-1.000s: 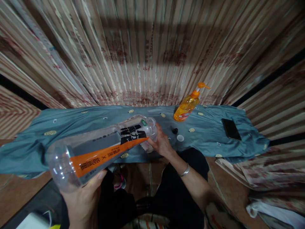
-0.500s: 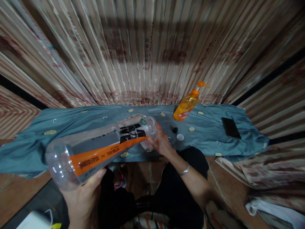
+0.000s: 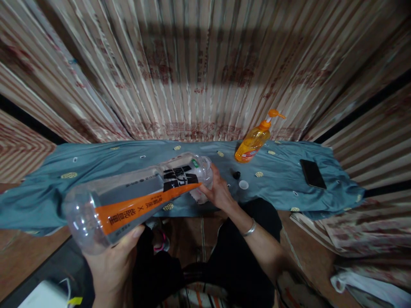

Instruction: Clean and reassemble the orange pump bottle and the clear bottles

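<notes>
A large clear plastic bottle (image 3: 150, 182) with an orange and black label lies tilted across my view, held in the air in front of the bench. My left hand (image 3: 114, 261) supports its wide base from below, the thumb along its side. At the narrow end, my right hand (image 3: 218, 188) is wrapped round the neck; some of those fingers are hidden behind the bottle. Just right of that hand, a small black cap (image 3: 236, 175) and a round whitish lid (image 3: 243, 185) rest on the cloth. Under the neck a pale crumpled item (image 3: 199, 196) partly shows, its kind unclear.
On the teal cloth (image 3: 96, 162) over the bench stands an orange pump bottle (image 3: 253, 141), with a black phone (image 3: 313, 173) farther right. A pleated curtain (image 3: 199, 64) hangs behind. At lower left, a white device (image 3: 45, 295) with a cable lies on a dark surface.
The bottle and both hands appear almost unmoved. The whole view has shifted very slightly.
</notes>
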The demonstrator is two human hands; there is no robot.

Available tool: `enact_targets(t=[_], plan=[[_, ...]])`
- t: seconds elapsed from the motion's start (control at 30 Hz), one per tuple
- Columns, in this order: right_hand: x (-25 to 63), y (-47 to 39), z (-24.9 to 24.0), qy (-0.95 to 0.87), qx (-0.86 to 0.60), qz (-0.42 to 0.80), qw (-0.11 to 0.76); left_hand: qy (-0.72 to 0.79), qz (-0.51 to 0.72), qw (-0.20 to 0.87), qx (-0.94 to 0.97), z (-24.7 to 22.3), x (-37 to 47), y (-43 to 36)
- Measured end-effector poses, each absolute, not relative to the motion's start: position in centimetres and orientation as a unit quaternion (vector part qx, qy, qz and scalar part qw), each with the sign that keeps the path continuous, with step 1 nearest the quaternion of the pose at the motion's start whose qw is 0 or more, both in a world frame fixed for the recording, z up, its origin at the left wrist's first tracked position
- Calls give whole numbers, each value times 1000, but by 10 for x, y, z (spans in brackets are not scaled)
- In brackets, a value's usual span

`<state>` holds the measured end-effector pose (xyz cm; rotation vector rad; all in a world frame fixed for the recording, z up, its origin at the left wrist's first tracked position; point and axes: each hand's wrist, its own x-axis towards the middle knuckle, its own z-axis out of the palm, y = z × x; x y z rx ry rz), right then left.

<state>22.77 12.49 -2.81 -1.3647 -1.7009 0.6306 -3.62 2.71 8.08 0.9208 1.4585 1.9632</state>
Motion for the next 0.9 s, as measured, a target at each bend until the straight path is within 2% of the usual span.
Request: enact_targets(t=[0.9], plan=[[227,125,-29,-676,-543,251,431,564,707,244,351,76,-40,24]])
